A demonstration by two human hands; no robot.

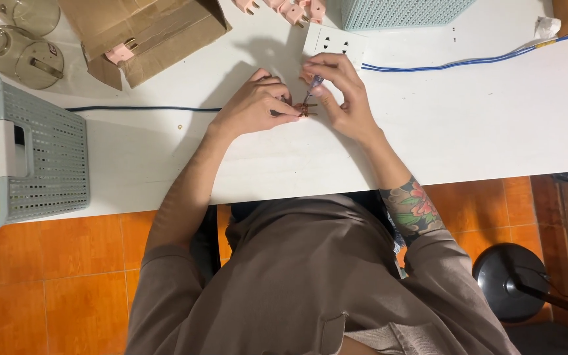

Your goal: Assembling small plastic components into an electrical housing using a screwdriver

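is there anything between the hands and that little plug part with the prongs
Nothing visible. The left hand pinches the small plug part directly, and the right hand brings a small screwdriver down onto it, with no gap or other item between them.

- Left hand (258,105) lies on the table (494,125), knuckles up, its grip pinched shut, thumb and fingers pressed together at the tips.
- Right hand (340,92) sits just beside the left hand, fingers curled, thumb and forefinger in a closed grip.
- The fingertips of both hands meet between them.
- Both forearms run from the table's near edge up to the hands, converging; the right forearm is tattooed.
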